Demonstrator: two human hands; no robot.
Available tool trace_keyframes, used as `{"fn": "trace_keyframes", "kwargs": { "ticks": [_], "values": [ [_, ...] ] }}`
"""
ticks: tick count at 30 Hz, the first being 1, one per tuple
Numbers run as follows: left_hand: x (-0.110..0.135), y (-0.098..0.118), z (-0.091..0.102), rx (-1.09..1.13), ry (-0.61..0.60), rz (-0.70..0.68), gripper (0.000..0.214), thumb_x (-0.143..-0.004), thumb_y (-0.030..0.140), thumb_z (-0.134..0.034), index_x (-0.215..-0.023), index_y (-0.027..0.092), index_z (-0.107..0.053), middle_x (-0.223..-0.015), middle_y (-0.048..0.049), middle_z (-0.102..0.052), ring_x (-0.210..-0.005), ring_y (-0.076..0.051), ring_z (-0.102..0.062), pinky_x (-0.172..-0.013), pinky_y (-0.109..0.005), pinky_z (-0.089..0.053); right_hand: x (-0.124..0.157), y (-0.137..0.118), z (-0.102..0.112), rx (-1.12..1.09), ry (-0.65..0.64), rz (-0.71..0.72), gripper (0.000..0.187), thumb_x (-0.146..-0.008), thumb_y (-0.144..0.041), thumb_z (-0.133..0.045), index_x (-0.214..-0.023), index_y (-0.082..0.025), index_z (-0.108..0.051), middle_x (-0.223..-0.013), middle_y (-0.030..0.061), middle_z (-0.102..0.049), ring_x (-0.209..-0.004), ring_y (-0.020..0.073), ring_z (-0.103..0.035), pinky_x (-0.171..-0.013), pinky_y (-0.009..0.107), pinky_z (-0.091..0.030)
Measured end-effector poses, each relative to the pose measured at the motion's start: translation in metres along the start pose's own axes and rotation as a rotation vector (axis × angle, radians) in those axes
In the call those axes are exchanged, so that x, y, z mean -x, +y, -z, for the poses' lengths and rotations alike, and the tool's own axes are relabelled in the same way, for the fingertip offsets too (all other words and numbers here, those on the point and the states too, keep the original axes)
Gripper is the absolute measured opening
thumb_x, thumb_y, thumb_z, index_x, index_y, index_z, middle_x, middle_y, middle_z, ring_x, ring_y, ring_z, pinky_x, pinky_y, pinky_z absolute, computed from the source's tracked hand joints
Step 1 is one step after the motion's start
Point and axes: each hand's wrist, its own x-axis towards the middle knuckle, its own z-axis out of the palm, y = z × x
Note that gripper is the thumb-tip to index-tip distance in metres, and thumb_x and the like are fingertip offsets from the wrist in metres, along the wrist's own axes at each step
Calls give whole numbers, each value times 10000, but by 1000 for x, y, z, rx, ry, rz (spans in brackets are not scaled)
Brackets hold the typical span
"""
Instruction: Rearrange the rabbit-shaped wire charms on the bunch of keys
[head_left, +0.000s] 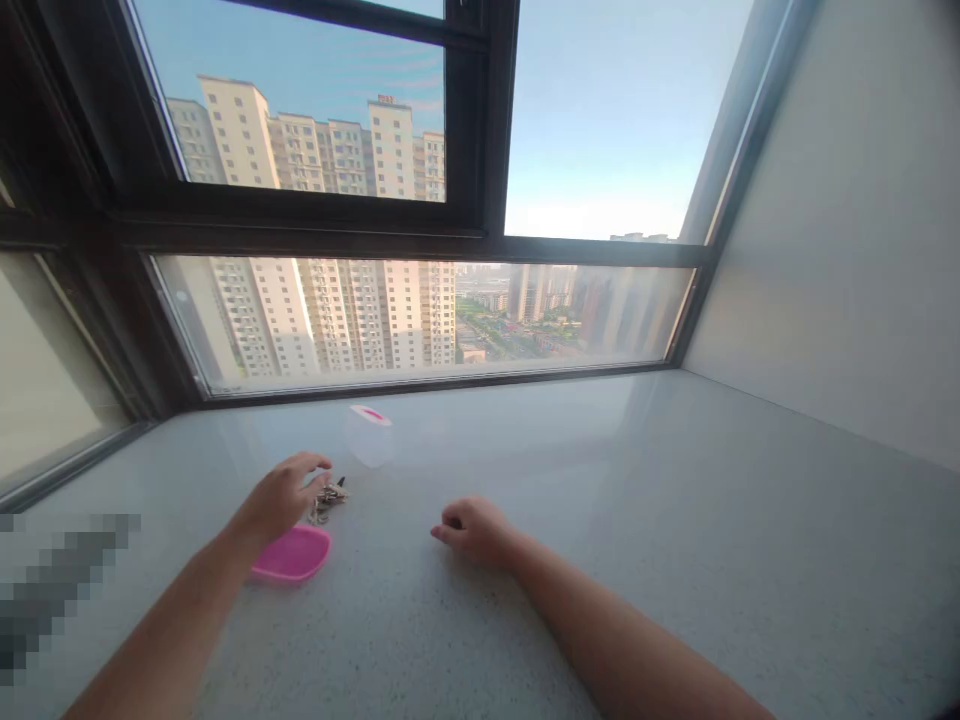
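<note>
Now the person's left hand (281,497) is over a bunch of keys (330,494) on the pale stone ledge (675,520), fingers bent down & tips touching the metal; whether the keys are really gripped, cannot tell. The keys lie at approx. 3 o'clock of this hand. A pink lid (294,553) lies flat at 6 o'clock of the keys, partly under the wrist. A clear plastic box (369,440) w/ pink mark on top stands near, at 1 o'clock of the keys, not touching. The right hand (474,528) rests on the ledge at 3 o'clock of the keys, well apart, fingers curled in, nothing inside.
</note>
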Motion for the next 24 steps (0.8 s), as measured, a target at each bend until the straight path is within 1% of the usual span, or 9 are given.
{"fn": "trace_keyframes", "kwargs": {
  "ticks": [2,4,6,8,10,13,17,21,24],
  "values": [
    [-2,-30,-5,29,-23,125,372,-777,419,-415,-975,168,-606,-1071,-103,-637,-1018,-267,-558,-876,-336,-406,-1,0,-1,-7,15,-2,311,-766,-407,-516,-593,-156,-577,-503,-30,-392,-487,80,-314,-471,228,-162],
    [-1,-54,-14,42,-41,164,448,-783,461,-388,-1031,161,-609,-1128,-116,-625,-1062,-284,-547,-898,-371,-414,-3,2,-2,-20,28,-9,308,-761,-405,-520,-584,-157,-565,-497,-33,-389,-481,78,-317,-469,226,-161],
    [1,-68,-22,58,-61,176,509,-777,499,-382,-1067,148,-611,-1163,-123,-614,-1078,-282,-550,-906,-370,-427,-4,4,-4,-35,37,-20,306,-754,-404,-527,-575,-156,-551,-491,-36,-387,-477,75,-319,-469,226,-164],
    [3,-76,-30,107,-81,184,552,-768,530,-390,-1094,143,-610,-1194,-120,-596,-1094,-279,-545,-924,-359,-426,-6,7,-6,-56,45,-16,305,-750,-400,-531,-568,-156,-539,-488,-37,-388,-475,73,-320,-469,225,-168],
    [1,-79,-35,159,-66,203,569,-765,559,-394,-1125,168,-598,-1204,-99,-591,-1108,-285,-534,-943,-374,-413,-7,9,-7,-84,50,-6,303,-750,-394,-531,-563,-156,-530,-489,-38,-391,-475,71,-319,-468,224,-172],
    [-4,-78,-39,242,-61,210,585,-760,588,-398,-1166,204,-571,-1208,-78,-590,-1123,-285,-522,-956,-389,-401,-8,11,-7,-122,50,-2,302,-750,-388,-532,-561,-152,-526,-493,-37,-394,-479,69,-318,-469,223,-178],
    [-11,-71,-45,354,-128,199,636,-733,623,-423,-1184,195,-555,-1163,-102,-618,-1100,-281,-542,-954,-396,-405,-10,12,-7,-171,48,4,310,-745,-392,-534,-553,-150,-520,-492,-37,-390,-481,70,-331,-469,221,-186],
    [-15,-64,-50,356,-162,191,636,-707,633,-455,-1146,193,-589,-1206,-119,-581,-1142,-298,-501,-982,-434,-361,-11,13,-8,-209,52,-3,318,-735,-397,-540,-540,-147,-513,-489,-37,-384,-474,70,-326,-465,222,-187],
    [-15,-59,-52,378,-170,192,644,-708,647,-431,-1102,176,-622,-1218,-129,-567,-1160,-304,-482,-1001,-443,-330,-12,14,-7,-241,56,-9,322,-731,-399,-539,-537,-145,-508,-488,-39,-370,-477,72,-323,-462,218,-187]
  ]
}}
